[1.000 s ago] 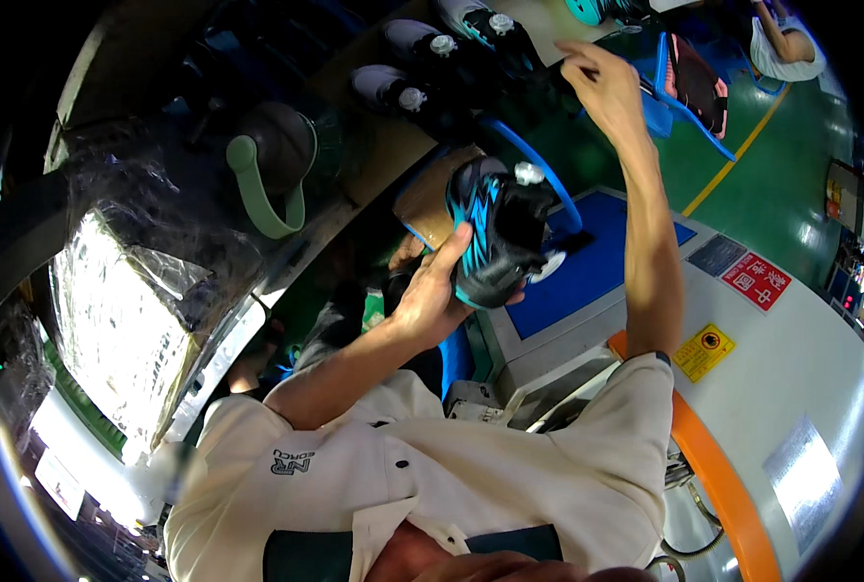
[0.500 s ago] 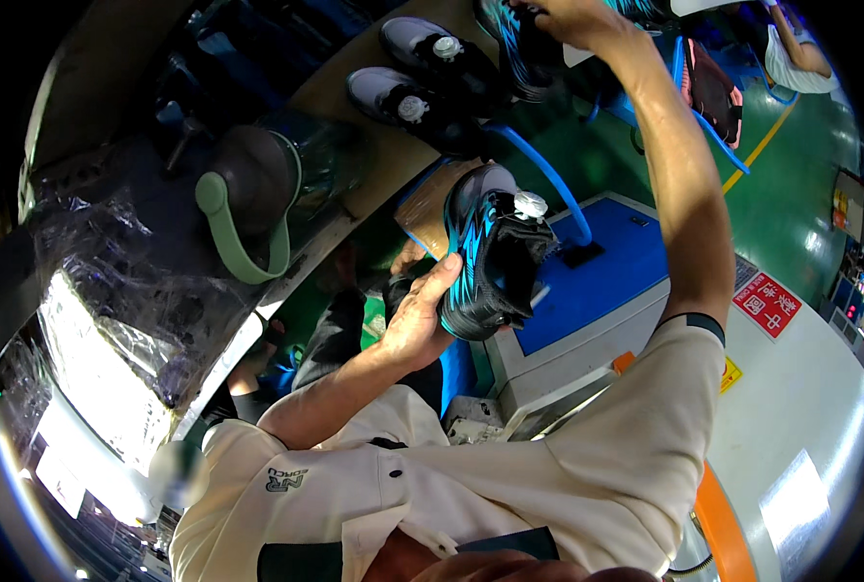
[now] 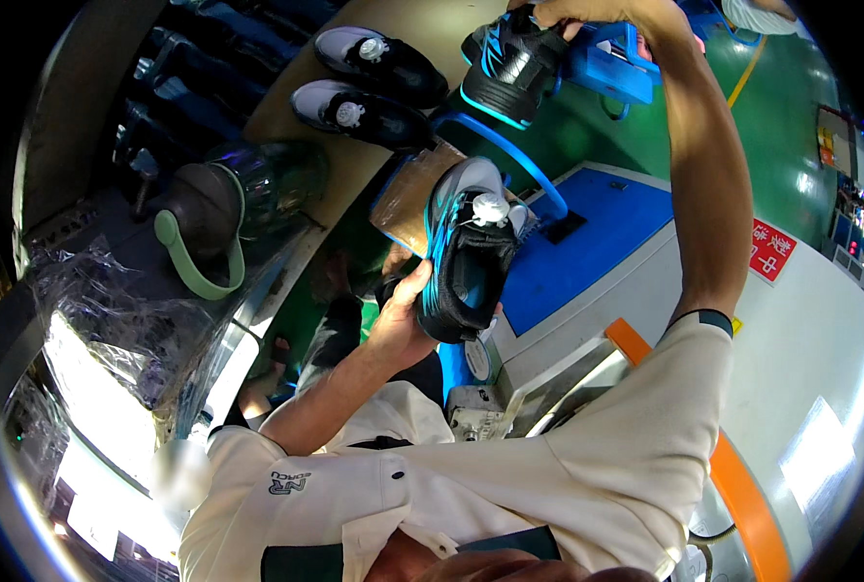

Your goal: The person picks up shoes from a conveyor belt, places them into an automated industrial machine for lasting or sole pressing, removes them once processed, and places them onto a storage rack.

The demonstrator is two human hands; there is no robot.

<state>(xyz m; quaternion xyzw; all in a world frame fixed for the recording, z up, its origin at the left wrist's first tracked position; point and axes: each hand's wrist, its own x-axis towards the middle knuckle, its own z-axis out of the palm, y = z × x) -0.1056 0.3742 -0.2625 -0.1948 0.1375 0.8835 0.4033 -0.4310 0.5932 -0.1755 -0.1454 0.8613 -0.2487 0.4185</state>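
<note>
- While a white machine [image 3: 800, 330] with a blue panel [image 3: 592, 252] takes up the right side, a tan table [image 3: 441, 39] runs across the upper middle.
- Clear plastic wrap [image 3: 112, 364] lies crumpled and shiny at the left.
- A brown box [image 3: 410, 202] sits just beyond the shoe in the left hand, near the table's edge.
- A blue tube [image 3: 514, 150] curves over toward the panel, ending at a dark fitting.
- A bottle [image 3: 199, 199] with a pale green strap lies near the plastic wrap.
- Two grey-and-black shoes [image 3: 383, 68] stand side by side on the table.
- The black-and-turquoise shoe [image 3: 456, 238] is held up in front of the body, toe away, opening facing the camera.
- A second turquoise-trimmed shoe [image 3: 514, 73] is at the table's right end, heel toward the person; whether it touches the table, I cannot tell.
- The left hand [image 3: 401, 325] grips the first shoe near its heel, thumb along the side.
- The right hand [image 3: 587, 12] pinches the second shoe at its upper edge.
- A white dial [image 3: 491, 210] sits on the first shoe's tongue.
</note>
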